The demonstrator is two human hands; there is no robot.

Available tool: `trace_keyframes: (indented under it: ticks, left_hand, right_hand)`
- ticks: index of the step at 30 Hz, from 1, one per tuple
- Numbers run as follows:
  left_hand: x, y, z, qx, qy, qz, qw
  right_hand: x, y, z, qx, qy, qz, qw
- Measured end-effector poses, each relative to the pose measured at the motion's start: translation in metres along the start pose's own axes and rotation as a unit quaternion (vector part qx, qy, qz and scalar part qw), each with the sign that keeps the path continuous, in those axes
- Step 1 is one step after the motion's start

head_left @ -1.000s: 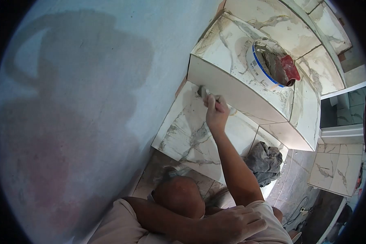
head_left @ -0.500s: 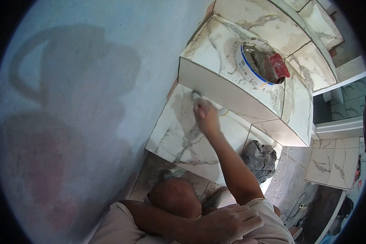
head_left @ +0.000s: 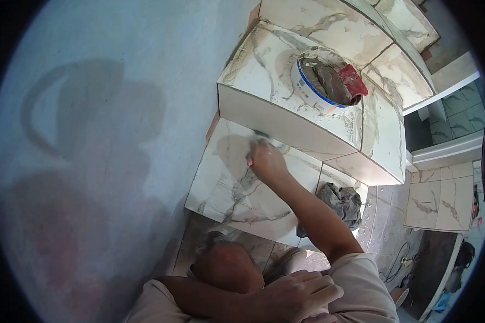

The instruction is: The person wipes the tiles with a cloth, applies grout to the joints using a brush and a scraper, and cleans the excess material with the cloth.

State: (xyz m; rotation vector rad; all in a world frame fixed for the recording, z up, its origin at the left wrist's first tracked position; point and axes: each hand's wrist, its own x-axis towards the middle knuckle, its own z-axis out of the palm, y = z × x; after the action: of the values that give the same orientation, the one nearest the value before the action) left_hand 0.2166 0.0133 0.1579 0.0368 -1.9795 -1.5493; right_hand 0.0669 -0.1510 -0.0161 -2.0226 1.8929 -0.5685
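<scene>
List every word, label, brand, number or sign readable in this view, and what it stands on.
No text is readable.
White bucket: dark printed marks below the blue band, too small to read.
Red tool in the bucket: no lettering discernible.
Small tool at the right hand: too blurred to tell.
Tiles: grey veining, no visible writing.

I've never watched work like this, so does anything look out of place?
Brownish smears stain the pale upper step, looking dirty, and a crumpled dark cloth lies untidily bunched on the lower step.
</scene>
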Motion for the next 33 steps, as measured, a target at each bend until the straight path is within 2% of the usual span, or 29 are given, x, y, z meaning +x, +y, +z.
trace_keyframes:
  ticks: [2, 3, 4, 6, 7, 8, 10, 12, 13, 14, 15, 16, 17, 18, 20, 22, 25, 26, 27, 28, 29, 30, 31, 32, 33]
  left_hand:
    - [-0.001, 0.000, -0.005, -0.008, 0.003, -0.012, 1.000]
    - [-0.002, 0.000, -0.008, -0.017, -0.004, -0.016, 1.000]
    - [-0.001, 0.001, -0.010, -0.029, -0.014, -0.017, 0.999]
    - [0.004, 0.004, -0.014, -0.054, -0.042, -0.010, 0.998]
    - [0.008, 0.010, -0.018, -0.052, -0.045, -0.050, 0.996]
    - [0.009, 0.012, -0.022, -0.048, -0.046, -0.091, 0.994]
    - [0.006, 0.011, -0.027, -0.043, -0.054, -0.095, 0.993]
    - [0.007, 0.012, -0.035, -0.036, -0.051, -0.101, 0.993]
    - [0.013, 0.018, -0.044, -0.015, -0.062, -0.131, 0.989]
    - [0.018, 0.027, -0.050, 0.008, -0.074, -0.157, 0.985]
    - [0.020, 0.044, -0.049, 0.003, -0.075, -0.153, 0.985]
    - [0.020, 0.067, -0.042, 0.057, -0.005, -0.245, 0.968]
    - [0.020, 0.079, -0.038, 0.110, 0.061, -0.335, 0.934]
    - [0.023, 0.077, -0.038, 0.107, 0.058, -0.330, 0.936]
    - [0.032, 0.073, -0.039, 0.114, -0.005, -0.331, 0.937]
    - [0.040, 0.069, -0.041, 0.126, -0.071, -0.330, 0.933]
    - [0.047, 0.057, -0.041, 0.126, -0.122, -0.306, 0.936]
    - [0.047, 0.049, -0.040, 0.118, -0.135, -0.286, 0.941]
    - [0.043, 0.029, -0.039, 0.121, -0.138, -0.286, 0.941]
    - [0.035, 0.002, -0.036, 0.076, -0.134, -0.213, 0.965]
    - [0.032, -0.013, -0.036, 0.028, -0.131, -0.140, 0.981]
    - [0.036, -0.014, -0.040, 0.028, -0.140, -0.141, 0.980]
    - [0.048, -0.018, -0.044, 0.094, -0.199, -0.155, 0.963]
    - [0.061, -0.022, -0.043, 0.159, -0.254, -0.167, 0.939]
    - [0.073, -0.029, -0.038, 0.158, -0.257, -0.167, 0.939]
  right_hand:
    - [-0.018, -0.004, -0.019, -0.070, -0.057, 0.134, 0.987]
    - [-0.026, -0.006, -0.022, -0.064, -0.041, 0.089, 0.993]
    - [-0.027, -0.003, -0.024, -0.069, -0.034, 0.108, 0.991]
    - [-0.027, 0.008, -0.034, 0.030, -0.109, -0.094, 0.989]
    - [-0.033, 0.026, -0.024, 0.031, -0.031, -0.118, 0.992]
    - [-0.043, 0.051, -0.023, 0.025, -0.025, -0.104, 0.994]
    - [-0.076, 0.102, -0.047, 0.001, 0.002, -0.105, 0.994]
    - [-0.122, 0.105, -0.104, 0.062, -0.057, 0.091, 0.992]
    - [-0.146, 0.118, -0.122, 0.035, -0.010, 0.064, 0.997]
    - [-0.178, 0.150, -0.131, 0.021, -0.008, 0.130, 0.991]
    - [-0.194, 0.154, -0.151, -0.065, -0.022, 0.199, 0.978]
    - [-0.210, 0.176, -0.158, -0.233, -0.119, 0.307, 0.915]
    - [-0.217, 0.173, -0.163, -0.182, -0.071, 0.300, 0.934]
    - [-0.220, 0.167, -0.172, -0.131, -0.021, 0.289, 0.948]
    - [-0.197, 0.136, -0.171, 0.001, 0.039, 0.156, 0.987]
    - [-0.173, 0.128, -0.152, 0.061, 0.049, 0.090, 0.993]
    - [-0.164, 0.147, -0.137, 0.104, 0.045, 0.064, 0.991]
    - [-0.172, 0.152, -0.143, 0.107, 0.050, 0.067, 0.991]
    - [-0.185, 0.158, -0.160, 0.029, -0.007, 0.163, 0.986]
    - [-0.201, 0.166, -0.174, -0.047, -0.066, 0.258, 0.963]
    - [-0.222, 0.180, -0.185, -0.123, -0.075, 0.284, 0.948]
    - [-0.234, 0.180, -0.194, -0.197, -0.083, 0.310, 0.926]
    - [-0.246, 0.176, -0.201, -0.157, -0.009, 0.312, 0.937]
    - [-0.244, 0.164, -0.210, -0.158, -0.007, 0.314, 0.936]
    - [-0.238, 0.148, -0.212, -0.081, 0.064, 0.286, 0.953]
